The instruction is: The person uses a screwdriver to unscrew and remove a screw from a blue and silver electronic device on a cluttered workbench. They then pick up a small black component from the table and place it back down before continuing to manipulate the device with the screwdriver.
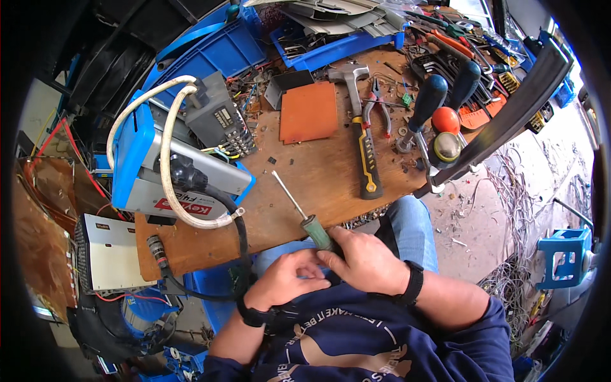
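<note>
My right hand (364, 260) grips a screwdriver (312, 224) with a green handle; its thin metal shaft points up and left over the wooden bench (305, 172). My left hand (284, 278) sits just beside it, fingers curled toward the right hand, touching it near the handle's end. What the left fingers pinch, if anything, is hidden. Both hands hover over my lap at the bench's near edge. Each wrist wears a black band.
A blue and grey device (159, 172) with a thick white cable lies at the bench's left. A hammer (363, 134), pliers (380, 111), an orange plate (309, 113) and several screwdrivers (433, 108) lie farther back. Blue bins (331, 48) line the rear. Wire scraps (515, 184) litter the floor at right.
</note>
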Motion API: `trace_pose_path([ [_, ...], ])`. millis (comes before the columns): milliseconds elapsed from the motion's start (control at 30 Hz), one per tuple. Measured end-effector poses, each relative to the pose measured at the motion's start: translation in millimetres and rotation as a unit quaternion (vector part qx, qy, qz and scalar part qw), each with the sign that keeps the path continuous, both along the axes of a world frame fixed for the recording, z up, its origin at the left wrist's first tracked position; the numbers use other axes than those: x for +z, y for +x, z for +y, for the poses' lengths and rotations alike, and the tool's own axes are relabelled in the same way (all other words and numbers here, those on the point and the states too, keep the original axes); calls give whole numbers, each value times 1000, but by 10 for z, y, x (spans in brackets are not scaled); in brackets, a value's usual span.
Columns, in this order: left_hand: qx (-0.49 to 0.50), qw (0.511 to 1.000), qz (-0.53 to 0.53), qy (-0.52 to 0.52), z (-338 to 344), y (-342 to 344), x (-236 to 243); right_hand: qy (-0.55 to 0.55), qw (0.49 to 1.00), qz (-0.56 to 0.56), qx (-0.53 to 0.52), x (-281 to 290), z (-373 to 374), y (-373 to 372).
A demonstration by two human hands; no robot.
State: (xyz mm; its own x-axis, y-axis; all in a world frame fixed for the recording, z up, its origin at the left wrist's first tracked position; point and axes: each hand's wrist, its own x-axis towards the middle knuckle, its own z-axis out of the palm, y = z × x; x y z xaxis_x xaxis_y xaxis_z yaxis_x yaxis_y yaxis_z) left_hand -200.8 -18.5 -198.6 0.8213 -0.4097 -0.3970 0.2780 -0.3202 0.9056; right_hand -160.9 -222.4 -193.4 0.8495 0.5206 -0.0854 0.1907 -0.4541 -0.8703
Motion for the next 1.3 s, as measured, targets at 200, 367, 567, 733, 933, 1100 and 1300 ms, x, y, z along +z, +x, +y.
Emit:
trace_pose_path([
  [200, 46, 971, 33, 232, 639, -479, -282, -42, 989, -137, -24, 64, -263, 117],
  [367, 299, 891, -2, 341, 1201, -1096, -1139, -93, 961, -255, -45, 310, -24, 367],
  [567, 504, 838, 114, 174, 1357, -1215, -1636, -171, 920, -333, -115, 285, 341, 953],
  [733, 533, 827, 146, 101, 1531, -1267, -1892, -134, 933, -303, -141, 131, 453, 1054],
  [933, 556, 812, 152, 88, 1657, -1351, -2097, -128, 935, -303, -135, 118, 498, 1102],
  [1100, 559, 810, 147, 103, 1701, -1411, -2208, -148, 943, -290, -76, 606, 523, 1271],
  [1300, 583, 803, 55, 111, 1475, -1234, -2144, -325, 910, -243, 89, 1232, 837, 1652],
])
